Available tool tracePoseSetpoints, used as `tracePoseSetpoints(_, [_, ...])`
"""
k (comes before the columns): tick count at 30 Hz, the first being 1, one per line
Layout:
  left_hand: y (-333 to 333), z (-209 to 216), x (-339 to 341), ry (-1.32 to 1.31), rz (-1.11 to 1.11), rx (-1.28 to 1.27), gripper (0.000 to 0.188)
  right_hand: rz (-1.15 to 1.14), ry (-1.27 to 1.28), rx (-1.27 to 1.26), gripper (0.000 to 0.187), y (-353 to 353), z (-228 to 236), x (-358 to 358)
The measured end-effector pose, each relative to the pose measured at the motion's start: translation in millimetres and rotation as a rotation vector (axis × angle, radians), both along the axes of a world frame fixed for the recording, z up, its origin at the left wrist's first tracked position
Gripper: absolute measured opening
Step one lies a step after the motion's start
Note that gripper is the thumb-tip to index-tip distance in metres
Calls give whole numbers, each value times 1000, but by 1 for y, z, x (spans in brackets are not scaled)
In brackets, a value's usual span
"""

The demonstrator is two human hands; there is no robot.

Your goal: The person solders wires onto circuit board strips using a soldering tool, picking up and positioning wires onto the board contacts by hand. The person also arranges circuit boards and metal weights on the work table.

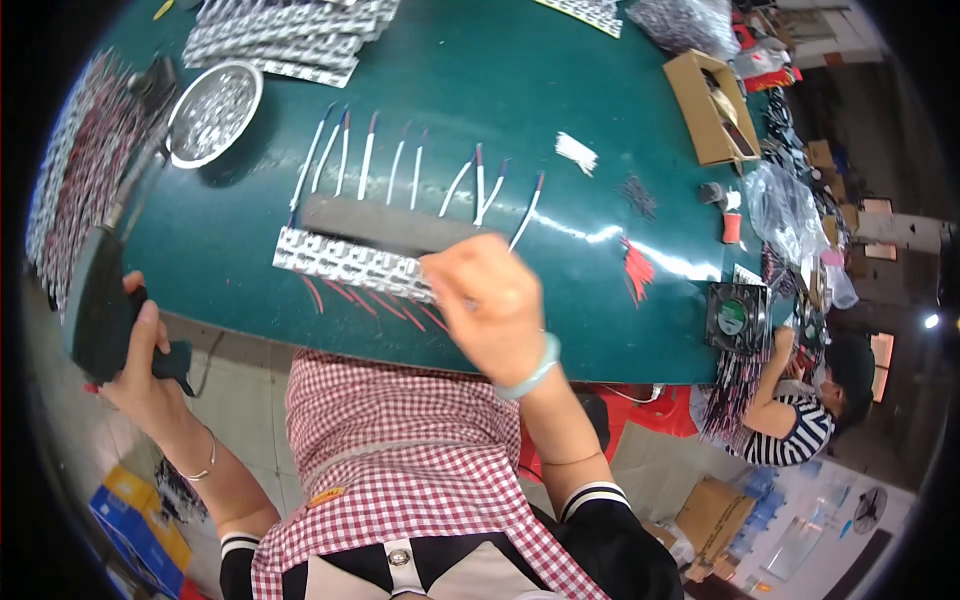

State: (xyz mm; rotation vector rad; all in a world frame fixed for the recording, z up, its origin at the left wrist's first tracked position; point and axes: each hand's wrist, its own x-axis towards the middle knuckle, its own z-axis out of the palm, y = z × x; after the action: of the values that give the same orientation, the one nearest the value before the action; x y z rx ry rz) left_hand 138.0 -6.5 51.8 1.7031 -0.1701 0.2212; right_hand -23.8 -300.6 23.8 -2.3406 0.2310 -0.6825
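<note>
My left hand (147, 345) is wrapped round a dark pistol-grip power tool (98, 295) with a long slim barrel, held off the table's left edge. My right hand (490, 295) is closed and slightly blurred at the right end of a black-and-white patterned circuit board strip (350, 262). What its fingers pinch is hidden. The strip lies along the front of a flat dark bar (390, 220). Short red wires (375, 302) stick out from the strip's near side. Beyond the bar, several white cables (367, 155) with coloured ends lie spread in a row.
The green table (480, 70) carries a metal bowl (215, 115) of small parts, stacked board strips (290, 40), white tube pieces (577, 151), red pieces (637, 268), a cardboard box (710, 108) and a black fan (738, 317). Another person (795, 415) sits at the right.
</note>
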Motion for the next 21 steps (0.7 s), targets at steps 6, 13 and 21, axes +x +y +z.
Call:
tracePoseSetpoints(6, [-20, -32, -31, 123, -53, -156, 43, -402, 99, -310, 7, -147, -16, -15])
tracePoseSetpoints(13, [-10, -50, -56, 209, -45, -142, 47, -403, 104, -462, 9, -191, -48, 1])
tracePoseSetpoints(21, [-2, -48, -64, 234, -64, -121, 48, -388, 27, -512, 8, -181, -49, 6])
